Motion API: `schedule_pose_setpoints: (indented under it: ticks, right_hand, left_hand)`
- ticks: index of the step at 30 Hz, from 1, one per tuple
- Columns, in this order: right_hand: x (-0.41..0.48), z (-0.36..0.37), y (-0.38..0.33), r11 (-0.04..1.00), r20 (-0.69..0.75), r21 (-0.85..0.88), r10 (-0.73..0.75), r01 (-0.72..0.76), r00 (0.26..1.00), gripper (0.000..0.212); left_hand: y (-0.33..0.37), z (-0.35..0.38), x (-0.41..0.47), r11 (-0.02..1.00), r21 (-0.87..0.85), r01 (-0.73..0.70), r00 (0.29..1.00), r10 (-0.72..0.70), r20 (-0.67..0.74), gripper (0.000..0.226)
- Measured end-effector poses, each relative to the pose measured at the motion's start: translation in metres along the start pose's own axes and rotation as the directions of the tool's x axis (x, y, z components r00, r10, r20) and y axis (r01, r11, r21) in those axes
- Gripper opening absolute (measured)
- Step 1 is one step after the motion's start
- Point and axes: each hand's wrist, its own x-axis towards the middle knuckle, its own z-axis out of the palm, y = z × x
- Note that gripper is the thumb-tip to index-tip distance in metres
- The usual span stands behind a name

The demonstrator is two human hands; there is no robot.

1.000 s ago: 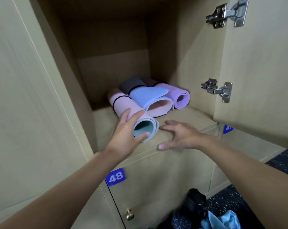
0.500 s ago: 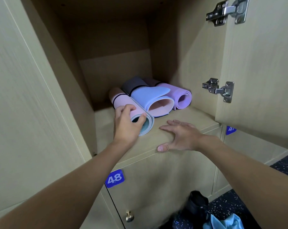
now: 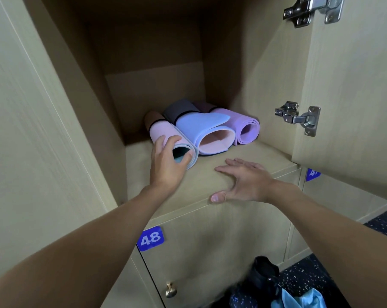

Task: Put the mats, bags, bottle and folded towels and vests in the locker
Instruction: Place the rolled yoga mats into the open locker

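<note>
**Three rolled mats in the open locker**

The open locker (image 3: 250, 156) holds three rolled mats side by side. The pink mat (image 3: 163, 132) is grasped at its near end by the curled fingers of the left hand (image 3: 165, 167). The blue mat (image 3: 199, 127) touches it just right of those fingers, and the purple mat (image 3: 239, 121) lies beyond. The right hand (image 3: 248, 181) lies flat and released on the locker floor.

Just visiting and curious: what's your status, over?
Left hand grips pink mat. Right hand flat on shelf. Blue mat, purple mat alongside. Dark bag on floor.
</note>
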Motion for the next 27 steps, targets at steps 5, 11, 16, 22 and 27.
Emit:
schedule_pose_setpoints:
  ticks: [5, 11, 16, 22, 27]
  right_hand:
    - [0.001, 0.001, 0.000, 1.000, 0.012, -0.010, 0.016, -0.016, 1.000, 0.101]
    - [0.002, 0.002, 0.002, 1.000, -0.003, -0.003, 0.005, -0.005, 1.000, 0.103]
    - [0.002, 0.003, 0.002, 1.000, -0.022, -0.013, 0.006, -0.007, 1.000, 0.102]
    - [-0.001, 0.003, 0.000, 0.999, -0.068, 0.004, 0.035, -0.035, 0.997, 0.103]
    - [-0.039, 0.031, -0.005, 0.997, -0.313, -0.009, 0.066, -0.072, 0.947, 0.078]
  left_hand:
    - [0.000, 0.005, 0.017, 1.000, -0.001, 0.021, 0.998, -0.021, -0.065, 0.029]
    - [-0.007, 0.015, 0.029, 0.999, -0.014, 0.045, 0.996, -0.046, -0.072, 0.028]
    - [-0.009, 0.016, 0.032, 0.998, 0.033, 0.059, 0.996, -0.057, -0.064, 0.031]
    - [0.009, -0.001, 0.012, 0.977, 0.210, 0.043, 0.999, -0.046, 0.013, 0.047]
    - [0.046, -0.020, -0.043, 0.954, 0.116, -0.276, 0.953, 0.256, 0.164, 0.039]
